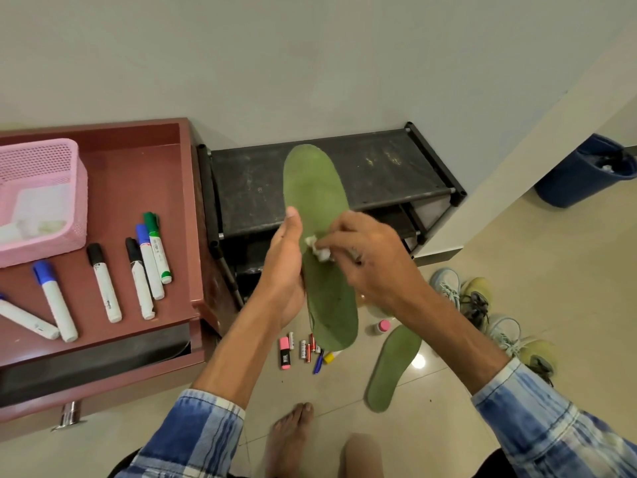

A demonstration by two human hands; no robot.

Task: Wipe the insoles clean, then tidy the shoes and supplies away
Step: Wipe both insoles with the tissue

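A long green insole (pixel 315 194) is held up in front of me, toe end pointing away. My left hand (pixel 284 270) grips its left edge, thumb up along the side. A small crumpled white wipe (pixel 319 249) is pinched in my right hand (pixel 374 260) and pressed against the middle of the insole. A second green insole (pixel 393 369) lies flat on the tiled floor to the right. A pair of pale sneakers (pixel 482 305) with light blue laces sits on the floor at the right, partly hidden behind my right forearm.
A black shoe rack (pixel 379 167) stands against the wall. An open reddish drawer (pixel 138 188) at left holds a pink basket (pixel 41 201) and several markers (pixel 148 263). Batteries, a pink highlighter (pixel 284 353) and a small bottle (pixel 382 327) lie on the floor. Blue bin (pixel 582 170) at right.
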